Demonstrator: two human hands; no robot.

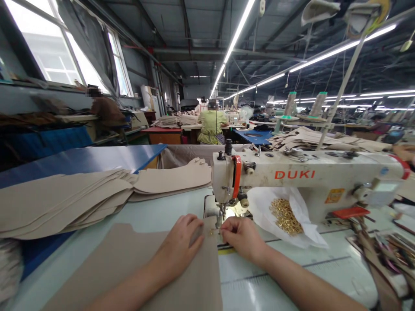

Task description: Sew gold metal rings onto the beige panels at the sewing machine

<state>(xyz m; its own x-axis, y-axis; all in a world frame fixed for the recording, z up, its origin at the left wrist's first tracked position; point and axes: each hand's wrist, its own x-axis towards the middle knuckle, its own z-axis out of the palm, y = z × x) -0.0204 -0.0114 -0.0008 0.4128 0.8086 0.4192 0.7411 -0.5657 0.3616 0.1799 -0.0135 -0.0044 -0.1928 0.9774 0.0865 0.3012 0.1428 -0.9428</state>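
Note:
A tan fabric piece (129, 263) lies flat on the pale sewing table (259, 280) in front of me. My left hand (180, 248) presses on it with fingers laid flat, near the needle of the white DUKI sewing machine (308, 175). My right hand (241, 237) is closed in a pinch at the fabric's edge just under the needle (219, 218), holding a small gold part I can barely make out.
A stack of cut tan pieces (81, 198) spreads across the left of the table. A white bag of gold metal rings (287, 216) sits under the machine arm. Straps and scraps (385, 255) lie at right. Other people work at tables far behind.

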